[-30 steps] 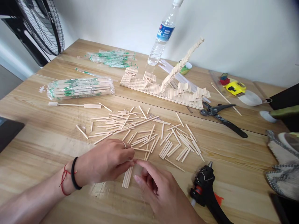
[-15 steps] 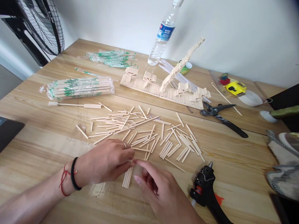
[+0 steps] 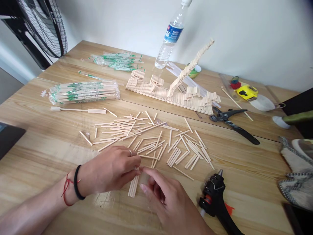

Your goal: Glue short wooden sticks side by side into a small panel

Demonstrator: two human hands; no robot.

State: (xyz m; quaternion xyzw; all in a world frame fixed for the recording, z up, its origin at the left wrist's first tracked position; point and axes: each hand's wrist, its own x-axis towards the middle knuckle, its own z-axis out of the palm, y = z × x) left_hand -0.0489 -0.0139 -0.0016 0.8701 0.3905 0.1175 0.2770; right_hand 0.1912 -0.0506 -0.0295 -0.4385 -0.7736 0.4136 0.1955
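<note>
Several short wooden sticks (image 3: pixel 132 189) lie side by side in a small flat bundle on the table. My left hand (image 3: pixel 112 168) is closed over the bundle's far end, fingertips and thumb pinching there; its grip hides that end. From the right, my right hand (image 3: pixel 166 199) reaches in, its index fingertip touching at the same far end beside my left fingertips. The right thumb is apart from the index finger, just right of the bundle, and the other fingers are curled loosely with nothing visible in them. Loose cut sticks (image 3: pixel 149 143) are scattered just beyond both hands.
A black glue gun (image 3: pixel 212 195) lies to the right, with pliers (image 3: pixel 230 119) farther back. Behind stand a stick-built model (image 3: pixel 168 94) and a water bottle (image 3: pixel 168 42). Packaged sticks (image 3: pixel 84 91) lie at left. A yellow tape measure (image 3: pixel 246 92) sits at back right.
</note>
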